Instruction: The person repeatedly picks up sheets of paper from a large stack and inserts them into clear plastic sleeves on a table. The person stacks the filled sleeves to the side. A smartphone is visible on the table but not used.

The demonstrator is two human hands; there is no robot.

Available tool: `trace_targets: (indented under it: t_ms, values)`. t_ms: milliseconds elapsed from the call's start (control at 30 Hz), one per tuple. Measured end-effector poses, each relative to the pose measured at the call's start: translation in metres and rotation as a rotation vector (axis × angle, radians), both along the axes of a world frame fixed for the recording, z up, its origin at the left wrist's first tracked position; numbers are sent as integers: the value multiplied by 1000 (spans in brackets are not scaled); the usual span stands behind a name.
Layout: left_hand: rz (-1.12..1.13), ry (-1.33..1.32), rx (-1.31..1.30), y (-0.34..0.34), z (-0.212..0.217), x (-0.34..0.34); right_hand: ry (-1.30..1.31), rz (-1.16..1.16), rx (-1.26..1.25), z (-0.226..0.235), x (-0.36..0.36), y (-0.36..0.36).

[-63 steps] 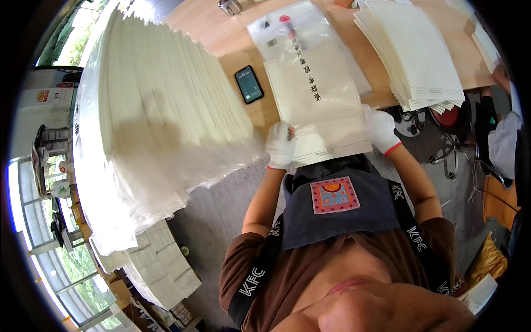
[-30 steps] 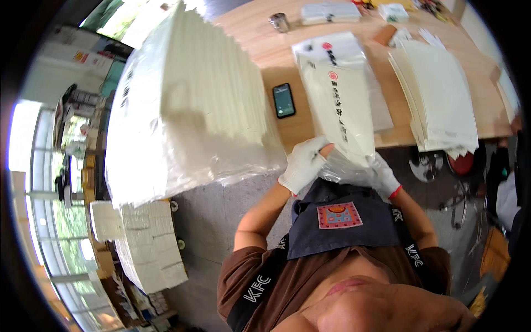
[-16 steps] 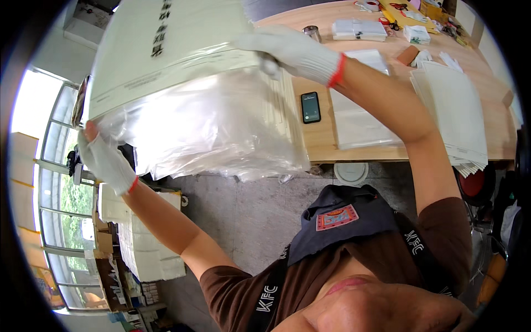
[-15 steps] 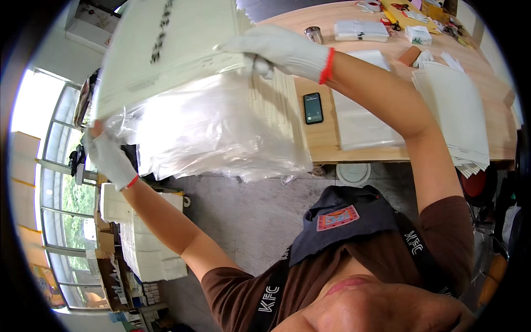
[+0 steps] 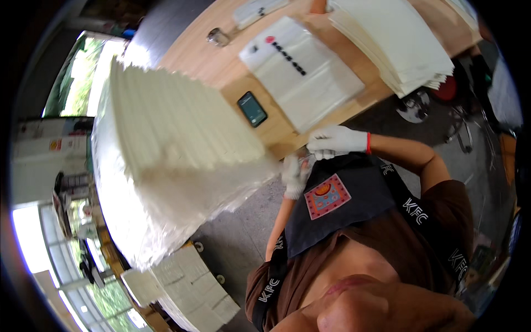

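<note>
My left hand (image 5: 295, 176) and my right hand (image 5: 338, 141), in white knit gloves, are close together in front of my dark apron (image 5: 354, 193), near the table edge. The fingers of the right glove are curled in. Those of the left are drawn together and slightly blurred, with a fingertip showing bare. Whatever lies between the hands is too small to make out. To their left rises a tall stack of cream paper pieces (image 5: 177, 122), with clear plastic film (image 5: 160, 210) bunched along its side and lower edge.
On the wooden table (image 5: 191, 47) are a phone (image 5: 252, 109), flat clear plastic bags (image 5: 315, 83) with dark print, a metal cup (image 5: 218, 37), a white bundle (image 5: 259, 11) and a fanned pile of cream sheets (image 5: 404, 41). Pale stacked blocks (image 5: 193, 288) stand low at left.
The cream printed piece both hands held over the stack is out of my hands. Both hands have come in close to my body and together. The view has turned, showing more of the stack.
</note>
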State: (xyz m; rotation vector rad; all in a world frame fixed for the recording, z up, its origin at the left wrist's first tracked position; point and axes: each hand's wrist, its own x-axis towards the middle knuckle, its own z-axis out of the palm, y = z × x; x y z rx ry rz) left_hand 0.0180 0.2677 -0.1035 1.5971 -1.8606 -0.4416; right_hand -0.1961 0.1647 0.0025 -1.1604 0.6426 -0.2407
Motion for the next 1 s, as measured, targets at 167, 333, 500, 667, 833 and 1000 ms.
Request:
trace_targets:
  t_ms: [167,333,500,667,833,1000]
  values:
    - [-70,-36,-13,-161,17,-79,313,-169,-247,-51,-53,34]
    - [-73,-256,327,-225,7,-94,315,-402,-148,-54,-78,47]
    - [-122,356,518,-246,-23,-63,144,-550,-34,-72,-75,19]
    - [-118,28,362,-244,27,-68,345,-812,-299,-55,-33,-64]
    - [-34,392,143,-269,33,-46,614,-624,-508,-83,-17,-128]
    - [-101,1000,105,-283,90,-39,869,-537,-723,-125,-71,-121]
